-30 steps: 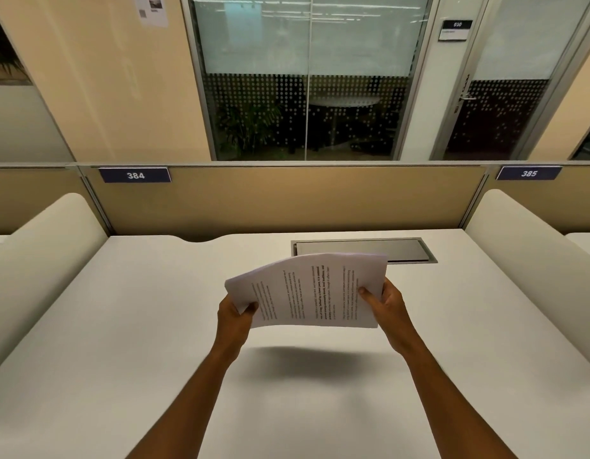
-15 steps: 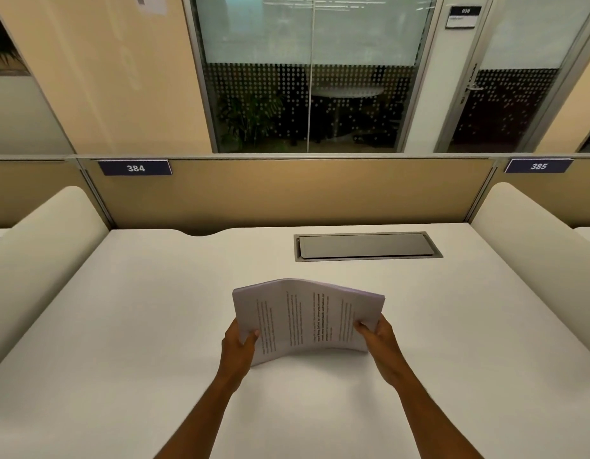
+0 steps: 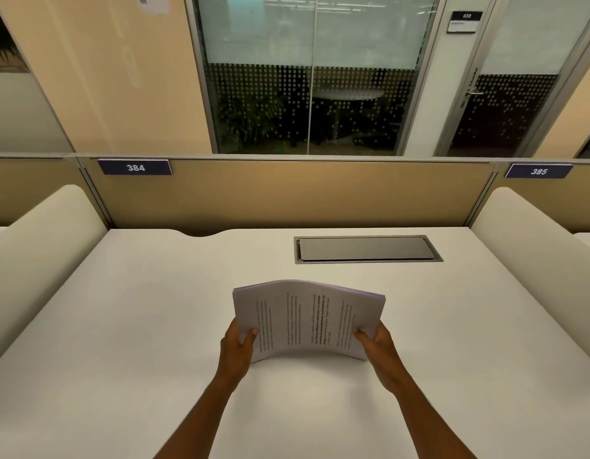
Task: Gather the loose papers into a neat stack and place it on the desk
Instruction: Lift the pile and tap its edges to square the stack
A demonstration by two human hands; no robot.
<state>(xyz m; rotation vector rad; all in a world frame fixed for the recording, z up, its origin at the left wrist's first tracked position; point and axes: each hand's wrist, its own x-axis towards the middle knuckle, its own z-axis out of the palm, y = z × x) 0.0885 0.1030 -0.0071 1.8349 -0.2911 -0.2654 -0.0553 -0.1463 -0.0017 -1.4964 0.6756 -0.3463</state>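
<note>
A stack of printed white papers [image 3: 308, 318] stands nearly upright on its lower edge in the middle of the white desk [image 3: 121, 326], bowed so its centre bulges toward me. My left hand [image 3: 238, 347] grips the stack's left side, thumb on the front sheet. On the right side, my right hand [image 3: 374, 342] holds it the same way. The sheets look roughly aligned, with the top edges slightly fanned. The text runs sideways.
A grey cable hatch [image 3: 366, 249] is set flush into the desk behind the papers. Padded cream dividers rise at the left [image 3: 38, 260] and right [image 3: 535, 260]. A tan partition [image 3: 287, 193] with labels 384 and 385 closes the back.
The stack came down from mid-air to rest its lower edge on the desk and turned more upright. Both hands kept their grip and lowered with it.
</note>
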